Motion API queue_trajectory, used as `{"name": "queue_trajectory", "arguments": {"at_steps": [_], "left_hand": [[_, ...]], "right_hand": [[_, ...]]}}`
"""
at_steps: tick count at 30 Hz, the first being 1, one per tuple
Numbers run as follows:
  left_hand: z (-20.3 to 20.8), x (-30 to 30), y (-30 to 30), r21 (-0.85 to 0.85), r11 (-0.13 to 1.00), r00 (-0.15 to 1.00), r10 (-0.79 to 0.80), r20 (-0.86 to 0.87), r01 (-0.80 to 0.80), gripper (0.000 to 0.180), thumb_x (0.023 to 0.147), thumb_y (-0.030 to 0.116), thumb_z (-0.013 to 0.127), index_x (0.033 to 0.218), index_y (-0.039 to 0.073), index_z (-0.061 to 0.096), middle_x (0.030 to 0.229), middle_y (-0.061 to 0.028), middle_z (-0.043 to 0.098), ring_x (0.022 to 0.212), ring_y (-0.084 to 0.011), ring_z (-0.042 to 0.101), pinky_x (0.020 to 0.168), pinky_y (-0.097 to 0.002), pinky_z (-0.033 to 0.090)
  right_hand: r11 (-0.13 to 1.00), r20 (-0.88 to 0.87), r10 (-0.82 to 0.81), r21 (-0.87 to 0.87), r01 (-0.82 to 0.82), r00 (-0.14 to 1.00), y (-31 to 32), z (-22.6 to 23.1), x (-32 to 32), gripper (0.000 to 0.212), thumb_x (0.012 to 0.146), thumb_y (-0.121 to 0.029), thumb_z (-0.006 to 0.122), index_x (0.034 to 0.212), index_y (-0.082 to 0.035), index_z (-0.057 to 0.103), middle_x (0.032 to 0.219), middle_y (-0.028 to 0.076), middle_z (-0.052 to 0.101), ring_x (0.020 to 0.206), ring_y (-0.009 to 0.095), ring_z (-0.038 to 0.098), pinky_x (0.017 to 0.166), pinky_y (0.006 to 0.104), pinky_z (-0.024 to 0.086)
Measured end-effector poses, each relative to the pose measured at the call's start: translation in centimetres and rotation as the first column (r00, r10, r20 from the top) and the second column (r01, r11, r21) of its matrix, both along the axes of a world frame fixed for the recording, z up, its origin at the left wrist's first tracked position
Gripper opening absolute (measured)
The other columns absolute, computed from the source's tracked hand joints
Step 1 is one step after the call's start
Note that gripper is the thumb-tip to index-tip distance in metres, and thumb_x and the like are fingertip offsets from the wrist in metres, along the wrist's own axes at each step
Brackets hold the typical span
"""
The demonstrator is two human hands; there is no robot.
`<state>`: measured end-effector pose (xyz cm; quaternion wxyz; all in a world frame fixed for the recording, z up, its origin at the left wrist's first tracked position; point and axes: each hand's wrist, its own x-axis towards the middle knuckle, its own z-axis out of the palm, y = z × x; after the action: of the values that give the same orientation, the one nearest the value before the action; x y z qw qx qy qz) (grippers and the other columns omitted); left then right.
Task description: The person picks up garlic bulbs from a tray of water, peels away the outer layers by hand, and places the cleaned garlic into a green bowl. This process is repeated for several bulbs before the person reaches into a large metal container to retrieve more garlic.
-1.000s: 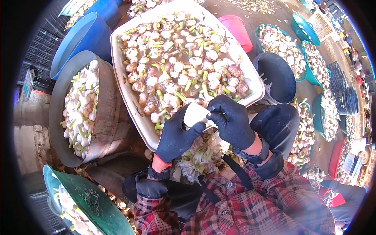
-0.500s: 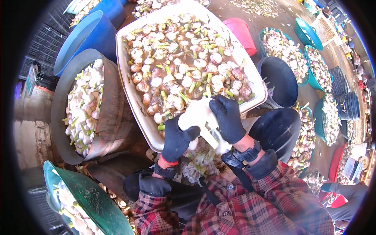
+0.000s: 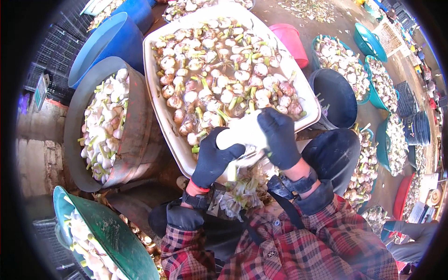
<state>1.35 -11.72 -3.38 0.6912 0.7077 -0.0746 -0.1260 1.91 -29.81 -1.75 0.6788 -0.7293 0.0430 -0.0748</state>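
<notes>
Both my hands wear black gloves and meet over the near edge of a white tub [image 3: 154, 88]. My left hand [image 3: 212, 158] is closed round one side of a large white garlic bulb [image 3: 238, 135]. On the other side, my right hand [image 3: 279, 140] grips the same bulb, its fingers bent and slightly smeared by motion. Several garlic bulbs [image 3: 228, 93] with green stem stubs float in brownish water inside the tub. Below my hands, a heap of loose garlic peels [image 3: 242, 191] lies near my lap.
Left of the tub stands a rusty drum [image 3: 135, 144] of white garlic, with a green basket [image 3: 112, 238] below it. Blue barrels [image 3: 109, 46] rise behind. To the right are a dark bucket [image 3: 333, 95], a pink bucket [image 3: 290, 42] and several garlic-filled green baskets [image 3: 382, 140].
My right hand has turned and come up across the bulb, and the bulb has tilted, so its stem no longer shows toward me. My left hand has shifted slightly right.
</notes>
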Motion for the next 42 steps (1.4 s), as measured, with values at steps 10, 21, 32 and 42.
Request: {"name": "queue_trajectory", "arguments": {"at_steps": [10,21,32,42], "left_hand": [[1.0,-1.5,0.7,-0.564,0.769,0.906,0.045,-0.42,-0.3,0.045,0.101,0.04,0.031,0.116,0.003,0.053,0.075,-0.0035,0.055,0.057,-0.0106,0.045,0.052,-0.0236,0.034],[0.0,-1.8,-0.1,-0.487,0.822,0.917,0.1,-0.387,-0.295,0.038,0.091,0.03,0.058,0.118,0.004,0.054,0.082,-0.0013,0.058,0.063,-0.0088,0.054,0.053,-0.0222,0.042],[-1.4,-1.7,0.4,-0.289,0.942,0.982,0.135,-0.132,-0.168,0.039,0.084,0.013,0.062,0.12,0.001,0.054,0.102,-0.0039,0.061,0.081,-0.0118,0.057,0.071,-0.0269,0.047],[-1.7,-2.0,1.2,-0.768,0.626,0.904,-0.242,-0.352,-0.132,0.061,0.085,0.034,0.058,0.13,-0.003,0.042,0.107,-0.0162,0.059,0.063,-0.0128,0.055,0.054,-0.0261,0.044]], "right_hand": [[0.64,0.108,0.28,-0.761,-0.102,0.954,-4.1,-0.2,-0.8,0.027,0.071,-0.019,0.075,0.09,-0.005,0.063,0.087,0.014,0.063,0.079,0.033,0.061,0.068,0.038,0.049],[0.842,0.344,0.118,-0.532,0.089,0.932,3.3,1.4,-1.6,0.015,0.073,-0.014,0.072,0.085,-0.009,0.065,0.078,0.008,0.062,0.068,0.028,0.062,0.059,0.0385,0.049],[0.717,0.336,0.2,-0.69,0.096,0.92,2.8,1.4,-1.6,0.012,0.068,-0.002,0.069,0.077,-0.006,0.061,0.073,0.008,0.061,0.064,0.028,0.063,0.057,0.0345,0.049],[0.651,0.132,0.026,-0.755,0.083,0.991,-3.4,-2.9,0.3,0.009,0.069,-0.007,0.064,0.077,-0.007,0.058,0.075,0.011,0.061,0.062,0.031,0.061,0.056,0.0427,0.048]]}}
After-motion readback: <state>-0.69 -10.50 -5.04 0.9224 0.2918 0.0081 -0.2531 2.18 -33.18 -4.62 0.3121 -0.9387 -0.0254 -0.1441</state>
